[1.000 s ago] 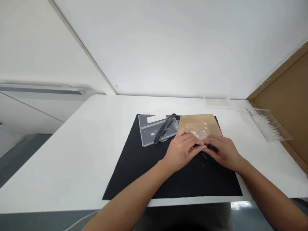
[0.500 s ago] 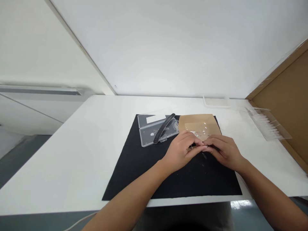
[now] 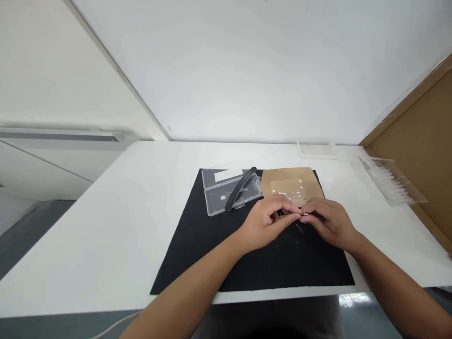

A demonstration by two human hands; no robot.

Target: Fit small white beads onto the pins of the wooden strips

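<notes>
Over the black mat (image 3: pixel 205 249), my two hands meet with their fingertips nearly touching. My right hand (image 3: pixel 329 221) is closed in a pinch on a small shiny metal piece (image 3: pixel 304 214). My left hand (image 3: pixel 268 219) is closed too, its thumb and fingers pressed together; what lies in them is hidden, though a little glint shows behind the thumb. Just beyond the hands lies brown paper (image 3: pixel 289 174) scattered with small white bits (image 3: pixel 299 192). A clear sliver (image 3: pixel 300 228) rests on the mat below the fingertips.
Left of the hands, an open clear plastic case (image 3: pixel 213 202) holds small clear pieces, with a dark curved nail file (image 3: pixel 240 188) lying across it. At the right is a clear bag of nail tips (image 3: pixel 388 181). A clear tray (image 3: pixel 318 150) stands near the wall.
The fingertips have parted slightly, and more of the shiny metal piece shows between them. The mat, case and paper stay in place.
</notes>
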